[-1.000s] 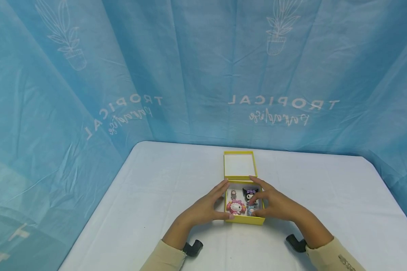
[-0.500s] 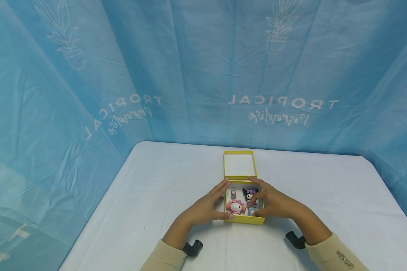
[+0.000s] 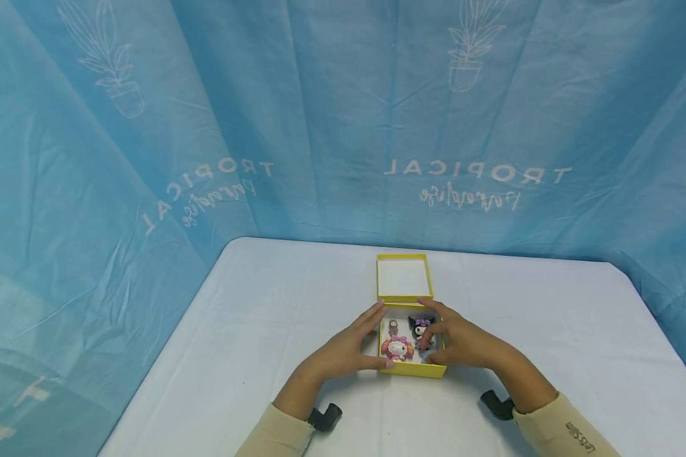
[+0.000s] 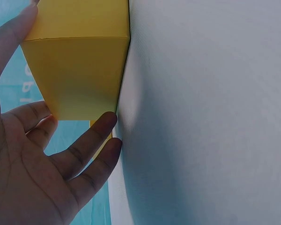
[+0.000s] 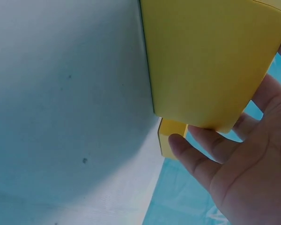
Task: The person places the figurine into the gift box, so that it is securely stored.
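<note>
A yellow box [image 3: 414, 370] with a white inside lies open on the table and has small toy figurines in it. My left hand [image 3: 345, 351] holds its left side, thumb at the near rim and fingers at the far left corner. Over the right side, my right hand [image 3: 465, 343] reaches in, thumb and index finger at a light-blue figurine [image 3: 425, 358] that they partly hide; other fingers rest by the far rim. Beside it sit a pink-and-white figurine [image 3: 397, 349], a small brownish one and a black-and-purple figurine [image 3: 420, 327]. Both wrist views show only the box's outer walls.
Just behind the box lies its yellow-edged lid [image 3: 403, 277], inside facing up. A white cloth [image 3: 297, 285] covers the table. Blue printed curtains [image 3: 343, 127] hang behind and at the sides.
The right thumb and index finger have shifted slightly at the light-blue figurine, which now shows less. The left hand and the box stay in place.
</note>
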Motion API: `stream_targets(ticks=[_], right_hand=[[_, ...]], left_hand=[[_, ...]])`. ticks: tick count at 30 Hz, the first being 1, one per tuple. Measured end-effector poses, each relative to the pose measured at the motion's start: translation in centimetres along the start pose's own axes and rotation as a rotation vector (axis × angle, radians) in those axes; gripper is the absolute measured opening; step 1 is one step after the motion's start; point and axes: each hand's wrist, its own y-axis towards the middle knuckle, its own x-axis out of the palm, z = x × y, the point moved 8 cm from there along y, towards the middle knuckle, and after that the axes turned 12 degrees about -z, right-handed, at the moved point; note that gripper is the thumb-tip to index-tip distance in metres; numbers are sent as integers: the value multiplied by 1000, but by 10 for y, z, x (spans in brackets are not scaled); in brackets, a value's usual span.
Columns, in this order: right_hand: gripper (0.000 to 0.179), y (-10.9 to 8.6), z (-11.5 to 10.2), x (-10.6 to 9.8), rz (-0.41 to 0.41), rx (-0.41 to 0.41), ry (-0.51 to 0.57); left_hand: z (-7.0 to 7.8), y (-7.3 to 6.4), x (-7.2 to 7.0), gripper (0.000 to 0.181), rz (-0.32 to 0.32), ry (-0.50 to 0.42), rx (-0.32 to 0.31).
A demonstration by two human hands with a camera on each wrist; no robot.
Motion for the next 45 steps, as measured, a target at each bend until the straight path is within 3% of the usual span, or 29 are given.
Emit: stream_targets(ticks=[17, 27, 31, 38, 45], right_hand=[[14, 0, 12, -4, 52, -55, 223], [24, 0, 15, -3, 107, -41, 367], [24, -2, 15, -5, 151, -50, 371], [24, -10, 16, -19, 297, -63, 422], [36, -12, 29, -25, 378, 37, 515]], left_hand=[[2, 1, -1, 106, 0, 4, 0], [1, 1, 1, 109, 28, -74, -8], [1, 1, -1, 110, 44, -81, -15], [4, -1, -7, 89, 87, -130, 13], [0, -1, -13, 72, 173, -182, 13]])
